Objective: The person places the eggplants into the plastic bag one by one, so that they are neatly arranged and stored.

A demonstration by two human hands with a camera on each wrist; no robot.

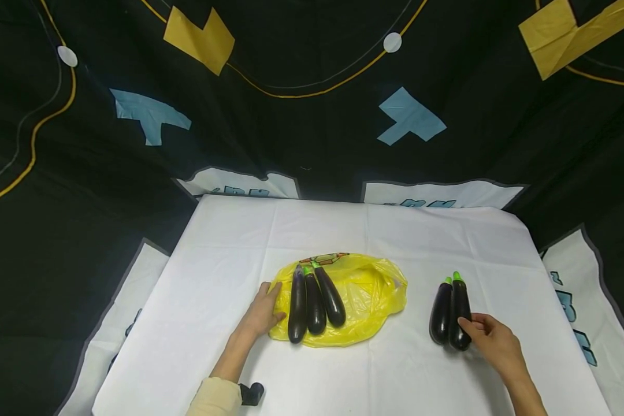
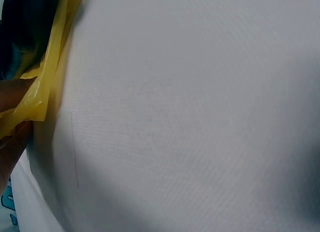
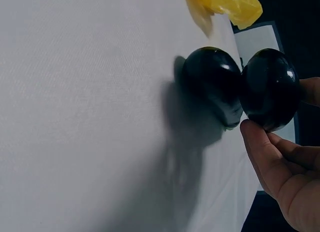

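Note:
Three dark purple eggplants [image 1: 316,309] lie side by side on a flattened yellow plastic bag [image 1: 371,306], at its left part. My left hand [image 1: 262,312] is at the bag's left edge; the left wrist view shows the yellow plastic [image 2: 42,99] pinched between thumb and fingers. Over on the right, my right hand [image 1: 499,345] grips an eggplant [image 1: 460,309] near its rounded lower end, thumb on one side and fingers on the other. A second eggplant [image 1: 439,315] rests on the table right beside it. Both green stem ends point away from me.
A white cloth covers the table [image 1: 229,231]. Behind it hangs a black backdrop [image 1: 301,138] with yellow and blue shapes. A small black object [image 1: 252,394] shows by the left sleeve [image 1: 215,397].

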